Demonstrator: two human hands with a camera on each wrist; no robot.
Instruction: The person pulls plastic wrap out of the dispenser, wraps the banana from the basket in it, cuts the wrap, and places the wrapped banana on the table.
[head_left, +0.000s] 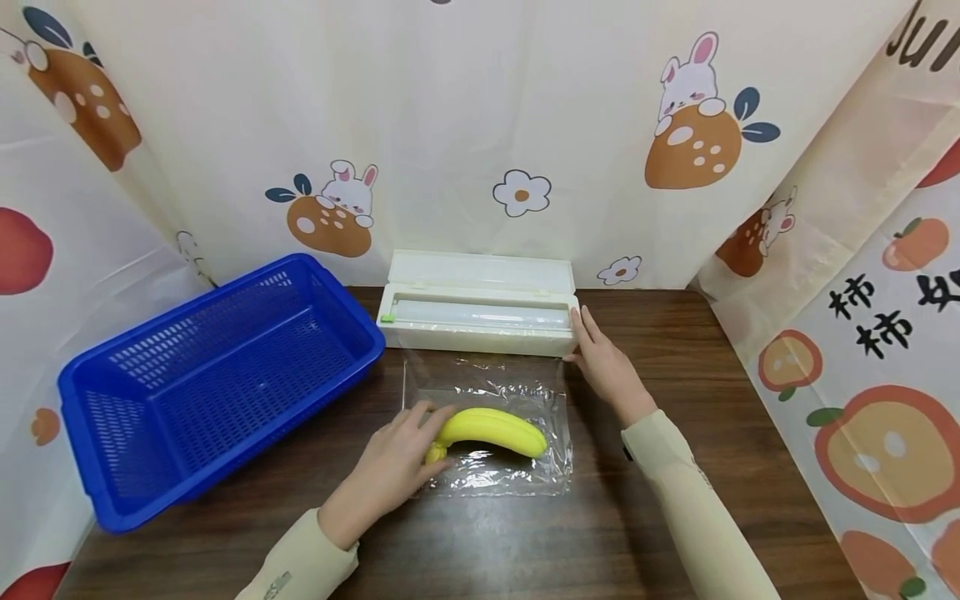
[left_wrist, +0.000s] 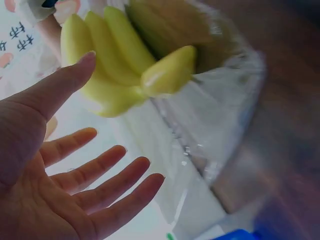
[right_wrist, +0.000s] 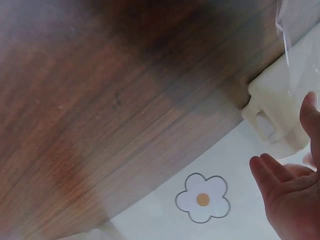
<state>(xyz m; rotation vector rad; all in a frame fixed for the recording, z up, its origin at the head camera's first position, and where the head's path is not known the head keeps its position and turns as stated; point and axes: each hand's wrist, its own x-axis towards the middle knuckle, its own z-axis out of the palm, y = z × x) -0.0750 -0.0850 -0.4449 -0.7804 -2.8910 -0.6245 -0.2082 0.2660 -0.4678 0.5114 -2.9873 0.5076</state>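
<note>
The person wears long, pale cream sleeves that end in plain, straight-edged cuffs at the wrists. The left sleeve (head_left: 306,557) carries a line of small dark-grey lettering (head_left: 277,586) along the forearm, too small to read. The right sleeve (head_left: 693,508) is smooth and tubular, with a small black piece (head_left: 627,452) at its cuff and faint darker marks. The left hand (head_left: 393,457) and right hand (head_left: 607,367) are bare, with slender fingers

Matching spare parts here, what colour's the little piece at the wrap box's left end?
The little piece is green, clearest from the head.
</note>
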